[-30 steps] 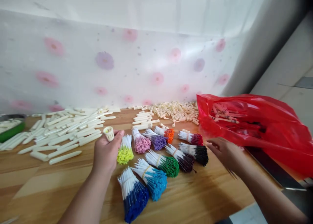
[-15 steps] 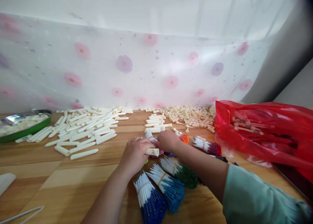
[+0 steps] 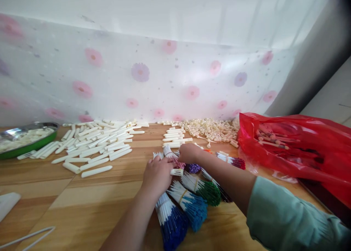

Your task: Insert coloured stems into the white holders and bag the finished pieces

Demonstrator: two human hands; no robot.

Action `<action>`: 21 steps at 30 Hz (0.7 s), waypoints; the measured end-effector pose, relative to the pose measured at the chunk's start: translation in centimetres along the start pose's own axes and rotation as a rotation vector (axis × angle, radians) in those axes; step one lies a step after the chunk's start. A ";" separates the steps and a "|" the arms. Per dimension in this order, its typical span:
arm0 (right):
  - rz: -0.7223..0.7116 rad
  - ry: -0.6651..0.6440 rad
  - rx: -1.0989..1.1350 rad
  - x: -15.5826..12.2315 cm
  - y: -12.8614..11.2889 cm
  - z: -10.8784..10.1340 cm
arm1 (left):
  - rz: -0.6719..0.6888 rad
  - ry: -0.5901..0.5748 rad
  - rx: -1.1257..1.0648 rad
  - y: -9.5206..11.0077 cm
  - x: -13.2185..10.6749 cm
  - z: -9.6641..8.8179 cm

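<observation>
My left hand [image 3: 157,174] is closed around a short cream plastic piece with slots [image 3: 177,172], whose end sticks out past the fingers. My right hand [image 3: 189,153] is closed just beyond it, over the bundles of thin sticks; its fingertips are hidden. Between the hands lie a pink-tipped bundle [image 3: 178,164] and a purple-tipped bundle [image 3: 194,168]. Nearer to me are banded bundles with white ends: dark blue [image 3: 173,225], light blue [image 3: 192,205] and green [image 3: 207,190]. A dark red bundle [image 3: 233,161] lies beyond my right forearm.
Many white tubes [image 3: 101,145] are heaped at left, beside a green-rimmed bowl [image 3: 33,148]. A row of tubes [image 3: 174,134] and a heap of small slotted parts [image 3: 214,128] lie at the back. A red plastic bag [image 3: 274,163] with pieces inside stands at right.
My left hand has shifted a little to the right, still with the slotted piece. The purple bundle shows more, and my right hand has barely moved.
</observation>
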State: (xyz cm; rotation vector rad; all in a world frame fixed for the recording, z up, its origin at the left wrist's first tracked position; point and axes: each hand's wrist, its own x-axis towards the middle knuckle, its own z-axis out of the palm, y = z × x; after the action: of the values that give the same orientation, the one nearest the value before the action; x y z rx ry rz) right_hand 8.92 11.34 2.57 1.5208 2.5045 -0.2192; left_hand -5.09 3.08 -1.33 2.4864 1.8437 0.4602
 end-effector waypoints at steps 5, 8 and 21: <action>0.010 0.211 -0.012 -7.2 1.7 -0.9 | -0.042 0.078 -0.032 0.5 -0.2 -0.8; 0.007 0.288 0.026 -10.1 2.7 0.0 | -0.123 0.318 -0.084 1.8 -0.8 -1.8; -0.328 0.707 1.244 -9.5 2.4 5.2 | 0.004 0.142 -0.583 4.2 -1.1 -0.7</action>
State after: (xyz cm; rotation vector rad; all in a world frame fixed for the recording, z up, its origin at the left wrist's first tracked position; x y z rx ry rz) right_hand 15.82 3.11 -0.12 1.6322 3.3796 -1.8677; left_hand -1.62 0.60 -0.15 2.1000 1.4577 1.0250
